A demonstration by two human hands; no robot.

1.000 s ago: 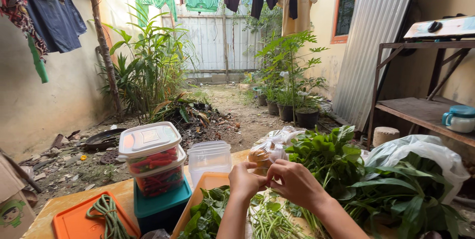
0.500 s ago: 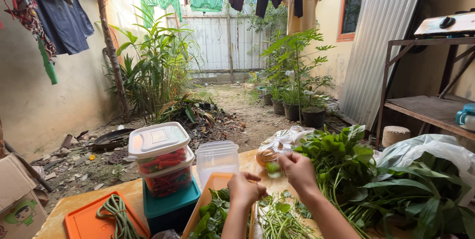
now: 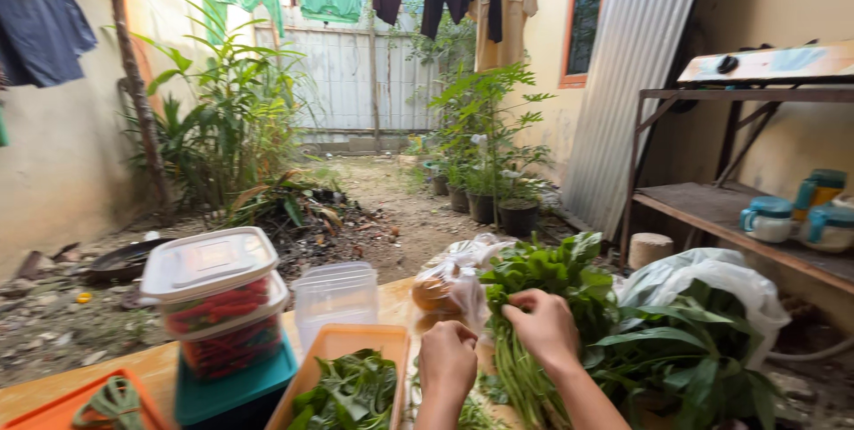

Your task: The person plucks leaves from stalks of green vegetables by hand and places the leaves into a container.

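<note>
R hand has moved onto leafy bunch, now gripping stems; L hand curled shut (contents unclear) — more picking, prob.

The right hand grips the stems of a leafy green bunch on the wooden table. The left hand hovers curled beside an orange tray of picked leaves

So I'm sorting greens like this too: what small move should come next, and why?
Probably pinch off a leaf: the right hand grips the leafy bunch by its stems, the left hand waits beside it, and the orange tray already holds picked leaves.
</note>
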